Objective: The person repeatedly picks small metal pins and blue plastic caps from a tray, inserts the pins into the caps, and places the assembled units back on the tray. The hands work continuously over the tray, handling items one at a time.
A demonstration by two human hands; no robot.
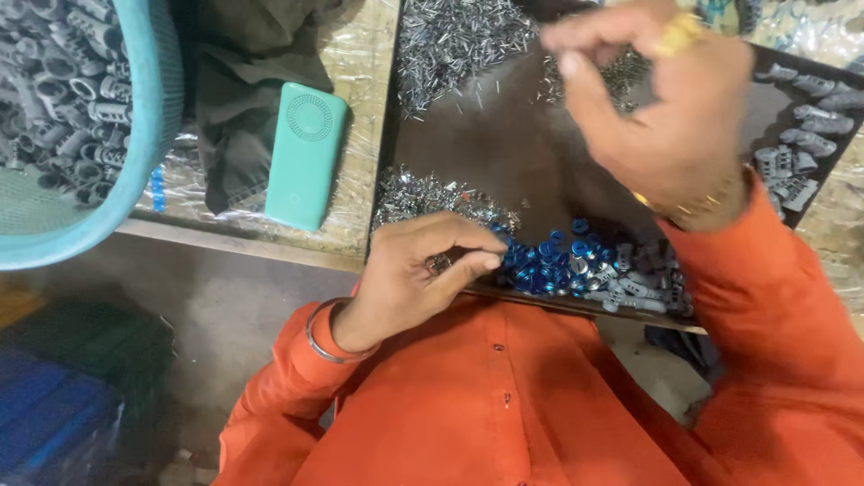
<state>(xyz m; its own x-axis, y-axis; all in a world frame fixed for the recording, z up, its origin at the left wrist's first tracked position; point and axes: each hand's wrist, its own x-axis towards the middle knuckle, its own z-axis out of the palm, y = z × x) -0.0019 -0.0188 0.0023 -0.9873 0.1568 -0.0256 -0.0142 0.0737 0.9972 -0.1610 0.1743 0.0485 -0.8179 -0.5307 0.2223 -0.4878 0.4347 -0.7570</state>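
Left hand (pixel 423 270) pinched by blue rings (pixel 540 261)

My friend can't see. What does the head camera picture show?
A person in an orange shirt pinches a small metal part in the left hand over blue rings on a dark tray, the right hand raised above. A teal basket holds grey plastic pieces.

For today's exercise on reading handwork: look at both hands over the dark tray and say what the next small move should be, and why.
Probably bring the right hand down to the left hand. The left pinches a small metal part at the tray edge beside the blue rings, while the right is raised, fingertips pinched over the pins, apparently holding something tiny.
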